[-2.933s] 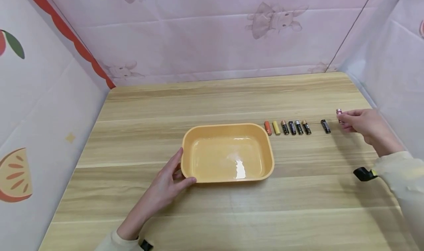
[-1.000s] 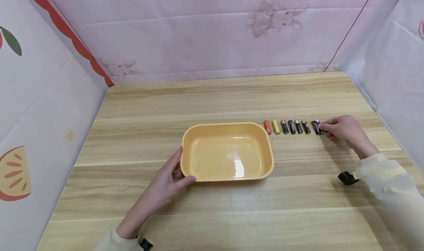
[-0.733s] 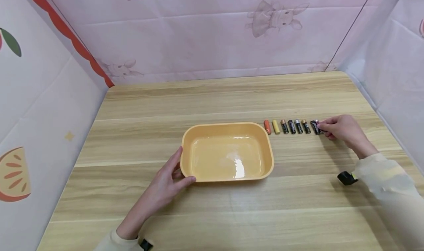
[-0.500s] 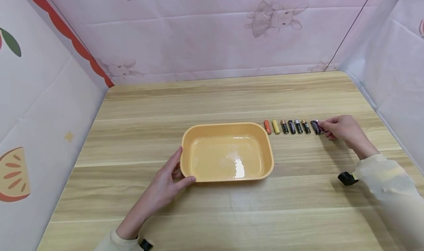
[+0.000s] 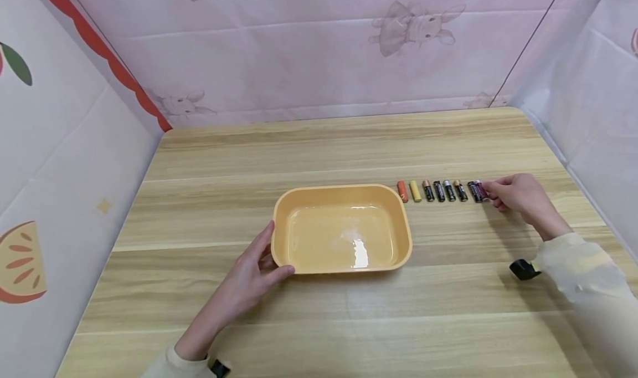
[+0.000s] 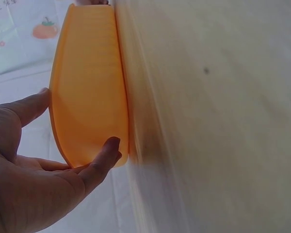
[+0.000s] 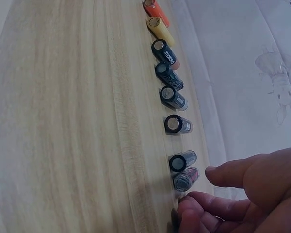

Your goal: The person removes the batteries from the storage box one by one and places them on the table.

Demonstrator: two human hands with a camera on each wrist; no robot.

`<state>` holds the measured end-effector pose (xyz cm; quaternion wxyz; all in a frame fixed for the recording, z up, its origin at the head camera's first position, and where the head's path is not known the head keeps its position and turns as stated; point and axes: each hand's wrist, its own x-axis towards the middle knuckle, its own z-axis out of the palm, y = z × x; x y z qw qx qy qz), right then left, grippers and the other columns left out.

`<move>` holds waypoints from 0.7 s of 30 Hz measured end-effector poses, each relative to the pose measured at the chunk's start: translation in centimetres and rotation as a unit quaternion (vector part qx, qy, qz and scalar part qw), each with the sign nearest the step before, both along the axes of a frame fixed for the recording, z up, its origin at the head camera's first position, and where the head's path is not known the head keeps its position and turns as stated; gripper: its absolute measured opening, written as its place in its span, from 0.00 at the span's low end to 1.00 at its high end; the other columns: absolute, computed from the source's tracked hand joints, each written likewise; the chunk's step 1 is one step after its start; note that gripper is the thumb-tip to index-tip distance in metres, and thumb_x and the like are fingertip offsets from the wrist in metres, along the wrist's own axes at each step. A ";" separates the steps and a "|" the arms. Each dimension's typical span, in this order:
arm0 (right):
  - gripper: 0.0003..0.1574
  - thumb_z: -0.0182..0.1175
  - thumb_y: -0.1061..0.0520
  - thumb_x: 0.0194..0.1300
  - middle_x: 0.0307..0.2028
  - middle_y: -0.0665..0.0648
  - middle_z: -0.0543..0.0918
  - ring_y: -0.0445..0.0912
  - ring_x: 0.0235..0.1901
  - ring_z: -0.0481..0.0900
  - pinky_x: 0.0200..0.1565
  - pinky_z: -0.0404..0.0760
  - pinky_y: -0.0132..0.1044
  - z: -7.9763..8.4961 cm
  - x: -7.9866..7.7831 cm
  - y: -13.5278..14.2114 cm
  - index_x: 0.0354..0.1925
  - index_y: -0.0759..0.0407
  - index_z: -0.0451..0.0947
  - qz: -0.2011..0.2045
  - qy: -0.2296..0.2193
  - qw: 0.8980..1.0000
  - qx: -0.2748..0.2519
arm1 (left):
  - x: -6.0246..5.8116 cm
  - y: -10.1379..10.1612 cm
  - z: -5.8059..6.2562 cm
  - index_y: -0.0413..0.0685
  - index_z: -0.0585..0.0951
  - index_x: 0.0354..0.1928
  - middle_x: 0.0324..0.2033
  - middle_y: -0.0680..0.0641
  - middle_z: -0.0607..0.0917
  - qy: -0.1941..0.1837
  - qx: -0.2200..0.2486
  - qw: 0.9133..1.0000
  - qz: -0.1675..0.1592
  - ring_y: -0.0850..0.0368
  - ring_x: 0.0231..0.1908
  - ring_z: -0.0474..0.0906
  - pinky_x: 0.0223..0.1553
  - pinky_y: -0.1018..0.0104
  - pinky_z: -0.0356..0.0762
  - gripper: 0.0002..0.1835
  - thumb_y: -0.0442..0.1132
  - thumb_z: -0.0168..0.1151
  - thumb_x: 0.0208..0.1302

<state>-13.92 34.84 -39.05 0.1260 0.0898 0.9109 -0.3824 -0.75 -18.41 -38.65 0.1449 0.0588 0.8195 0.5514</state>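
Observation:
A shallow yellow plastic basin (image 5: 344, 231) stands on the table, nothing inside it. My left hand (image 5: 249, 278) grips its left end, thumb at the near corner and fingers round the side; the left wrist view shows the thumb at the rim. Right of the basin, batteries lie in a row, running from an orange battery (image 5: 402, 191) and a yellow battery (image 5: 415, 191) to several black ones. At the right end a purple battery (image 7: 186, 179) lies against a black battery (image 7: 183, 161). My right hand (image 5: 518, 194) is beside the purple battery, thumb lifted off it, fingertips close by.
The batteries lie on a wood-grain table (image 5: 349, 328), spaced apart except for the last pair. Pink fabric (image 5: 309, 62) hangs behind the back edge, with pale printed sheets at both sides. A black strap piece (image 5: 524, 269) sticks out at my right sleeve.
My right hand has carried the purple battery left, and the black battery beside it has shifted left too. Its fingers have since drawn off the purple battery. The left hand and basin stay put.

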 end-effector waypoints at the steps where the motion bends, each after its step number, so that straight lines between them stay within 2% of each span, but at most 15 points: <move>1: 0.32 0.54 0.48 0.80 0.25 0.50 0.83 0.38 0.24 0.78 0.27 0.85 0.32 0.0 0.0 0.0 0.53 0.82 0.77 0.000 -0.001 1.000 0.000 | 0.0 0.0 0.0 0.44 0.48 0.83 0.77 0.34 0.59 0.000 0.001 1.000 0.000 0.41 0.64 0.76 0.56 0.66 0.82 0.53 0.34 0.73 0.66; 8: 0.35 0.54 0.45 0.80 0.26 0.50 0.83 0.40 0.27 0.78 0.29 0.82 0.31 0.3 0.2 0.1 0.54 0.81 0.77 0.013 -0.001 1.000 0.028 | 0.1 -0.2 0.0 0.45 0.49 0.83 0.77 0.34 0.58 0.001 -0.005 1.000 0.002 0.41 0.64 0.76 0.56 0.65 0.82 0.53 0.35 0.73 0.65; 10: 0.37 0.53 0.43 0.80 0.29 0.55 0.85 0.45 0.33 0.79 0.34 0.80 0.33 0.5 0.3 0.3 0.57 0.81 0.76 0.021 0.007 0.999 0.047 | 0.1 -0.2 0.0 0.45 0.49 0.83 0.77 0.35 0.58 0.000 -0.011 1.000 0.003 0.41 0.64 0.76 0.57 0.65 0.82 0.53 0.35 0.73 0.65; 13: 0.41 0.51 0.40 0.81 0.46 0.72 0.84 0.61 0.48 0.78 0.47 0.80 0.48 1.1 0.6 0.6 0.63 0.78 0.73 0.033 0.017 0.997 0.065 | 0.2 -0.1 0.0 0.44 0.49 0.83 0.78 0.34 0.58 0.000 -0.011 1.000 0.005 0.40 0.64 0.76 0.57 0.64 0.81 0.53 0.34 0.73 0.65; 16: 0.44 0.47 0.37 0.81 0.63 0.82 0.70 0.74 0.62 0.67 0.56 0.73 0.66 1.6 0.8 0.9 0.66 0.77 0.69 0.048 0.023 0.996 0.074 | 0.2 -0.1 0.0 0.44 0.48 0.83 0.77 0.34 0.58 -0.002 -0.002 1.000 0.004 0.39 0.64 0.75 0.56 0.65 0.82 0.53 0.33 0.73 0.65; 18: 0.45 0.45 0.35 0.81 0.66 0.83 0.65 0.77 0.64 0.63 0.59 0.68 0.73 2.0 1.0 1.1 0.68 0.77 0.66 0.060 0.025 0.995 0.080 | 0.1 -0.1 0.0 0.45 0.48 0.83 0.76 0.34 0.60 -0.006 0.005 1.000 0.005 0.39 0.64 0.76 0.56 0.65 0.82 0.53 0.33 0.72 0.66; 21: 0.46 0.44 0.35 0.81 0.65 0.84 0.66 0.78 0.62 0.64 0.57 0.68 0.74 2.4 1.3 1.5 0.70 0.76 0.64 0.072 0.037 0.992 0.097 | 0.1 -0.4 0.3 0.46 0.47 0.83 0.74 0.33 0.65 -0.012 0.002 1.000 0.010 0.39 0.63 0.77 0.56 0.63 0.82 0.52 0.37 0.72 0.67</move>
